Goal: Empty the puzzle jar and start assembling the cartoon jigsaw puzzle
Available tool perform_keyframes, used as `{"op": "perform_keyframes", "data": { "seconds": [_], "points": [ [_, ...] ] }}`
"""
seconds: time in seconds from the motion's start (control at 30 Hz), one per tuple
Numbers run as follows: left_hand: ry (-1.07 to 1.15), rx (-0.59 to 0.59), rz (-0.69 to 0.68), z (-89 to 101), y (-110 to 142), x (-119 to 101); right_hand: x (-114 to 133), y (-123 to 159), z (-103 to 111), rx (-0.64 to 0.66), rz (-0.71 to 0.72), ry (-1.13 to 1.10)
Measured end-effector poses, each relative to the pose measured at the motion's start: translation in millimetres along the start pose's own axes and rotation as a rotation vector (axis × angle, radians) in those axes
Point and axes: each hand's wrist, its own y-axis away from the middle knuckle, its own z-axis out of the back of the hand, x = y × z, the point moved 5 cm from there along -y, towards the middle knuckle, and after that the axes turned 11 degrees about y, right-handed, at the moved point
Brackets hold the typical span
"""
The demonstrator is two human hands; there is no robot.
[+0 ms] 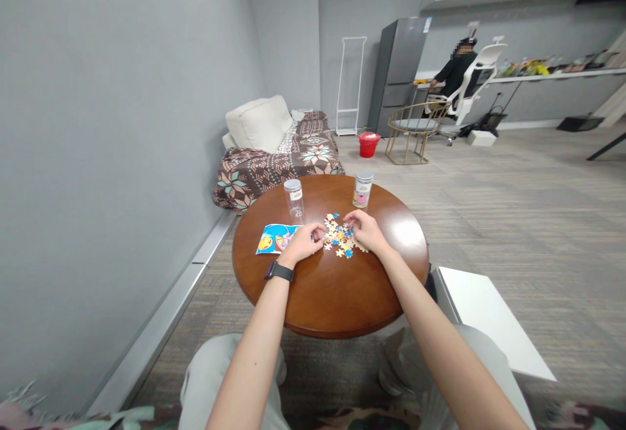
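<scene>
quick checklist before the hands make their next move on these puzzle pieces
1. Pieces on the table: ok, loosely heaped between the hands.
2. All printed side up: not ok, many look plain tan.
3. Sheet uncovered: not ok, the left hand hides its right part in this view.
4. Left jar and right jar upright: ok.
5. Piece gripped by left hand or right hand: cannot tell.

Jigsaw pieces (341,235) on table (332,299): picture sheet (269,239) to their left, one jar (295,200) behind-left, second jar (362,190) behind-right.
</scene>
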Motion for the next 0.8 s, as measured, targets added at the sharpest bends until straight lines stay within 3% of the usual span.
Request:
{"op": "perform_keyframes", "data": {
  "seconds": [0.3, 0.43, 0.63, 0.8],
  "points": [
    [0.009, 0.086, 0.043, -2.1, 4, -15, 1, 1, 2, 0.01, -0.011, 0.04],
    [0.026, 0.115, 0.071, -2.7, 4, -12, 3, 1, 2, 0.016, 0.03, 0.065],
    [0.155, 0.145, 0.068, -5.1, 2, -5, -1, 2, -10, 0.201, 0.037, 0.078],
    [0.121, 0.131, 0.05, -5.5, 2, -5, -4, 1, -9, 0.17, 0.0, 0.108]
  ]
}}
